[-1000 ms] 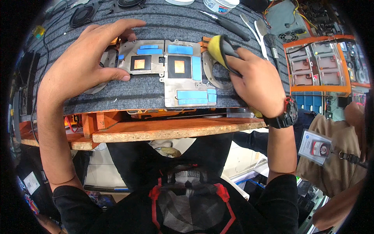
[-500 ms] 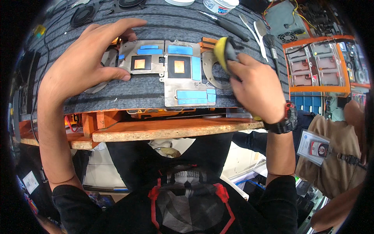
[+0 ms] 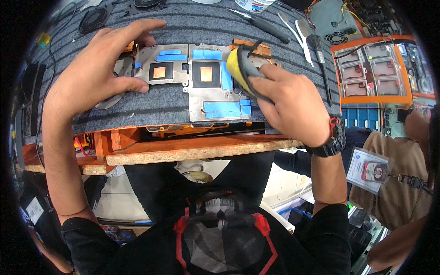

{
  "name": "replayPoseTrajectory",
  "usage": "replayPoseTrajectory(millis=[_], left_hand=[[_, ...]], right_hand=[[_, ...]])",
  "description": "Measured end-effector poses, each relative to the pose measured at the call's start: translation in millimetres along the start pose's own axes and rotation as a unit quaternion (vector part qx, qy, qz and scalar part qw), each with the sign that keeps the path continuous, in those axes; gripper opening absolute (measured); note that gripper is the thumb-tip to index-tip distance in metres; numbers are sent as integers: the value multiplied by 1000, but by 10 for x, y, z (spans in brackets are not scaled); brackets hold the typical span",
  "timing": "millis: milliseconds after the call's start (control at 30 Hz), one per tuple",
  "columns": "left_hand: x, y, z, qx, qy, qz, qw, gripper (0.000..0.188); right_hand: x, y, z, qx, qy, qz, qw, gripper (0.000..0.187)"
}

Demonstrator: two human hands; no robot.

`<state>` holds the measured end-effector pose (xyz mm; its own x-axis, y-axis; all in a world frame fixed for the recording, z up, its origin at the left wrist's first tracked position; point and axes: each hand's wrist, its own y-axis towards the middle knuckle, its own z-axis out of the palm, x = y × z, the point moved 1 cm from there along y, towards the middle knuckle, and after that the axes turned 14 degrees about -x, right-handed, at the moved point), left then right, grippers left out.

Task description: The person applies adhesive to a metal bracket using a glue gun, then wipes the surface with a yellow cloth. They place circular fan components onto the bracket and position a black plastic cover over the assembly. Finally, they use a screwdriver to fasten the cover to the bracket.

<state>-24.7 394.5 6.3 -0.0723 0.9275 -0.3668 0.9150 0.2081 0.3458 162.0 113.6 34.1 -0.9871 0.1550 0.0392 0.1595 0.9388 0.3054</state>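
Note:
A metal laptop heatsink [image 3: 198,98] with blue thermal pads and two copper squares, each framed in black, lies on the grey striped mat. My left hand [image 3: 98,68] spans its left end, thumb on the lower edge and fingers over the upper side, gripping it; the index finger stretches past. In my right hand [image 3: 293,98] is a folded yellow and grey cloth [image 3: 237,68], pinched over the right part of the heatsink, next to the upright blue pad. The cloth and hand hide much of the right-hand ring and copper fins.
Beyond the heatsink lie a black-handled tool [image 3: 268,30], two pale brushes [image 3: 305,36] and a dark brush [image 3: 317,46]. Fans [image 3: 97,18] and a white tub [image 3: 254,4] stand at the back. An orange organiser [image 3: 371,73] is right. Another person [image 3: 394,169] is close by on the right.
My right hand has brought the cloth leftward, from above the right ring to beside the heatsink's middle plate. My left hand keeps its hold; the whole view has shifted slightly.

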Motion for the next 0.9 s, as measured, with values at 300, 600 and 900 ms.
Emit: replayPoseTrajectory(millis=[300,600,900], left_hand=[[-33,-5,-12,4,0,-8,1000,102],[5,-24,7,-2,8,-5,1000,102],[1,-12,4,-10,5,7,1000,105]], right_hand=[[-49,-168,-172,54,39,-5,998,29],[-141,-75,-227,21,203,119,972,24],[-71,-332,-178,40,73,57,995,31]])
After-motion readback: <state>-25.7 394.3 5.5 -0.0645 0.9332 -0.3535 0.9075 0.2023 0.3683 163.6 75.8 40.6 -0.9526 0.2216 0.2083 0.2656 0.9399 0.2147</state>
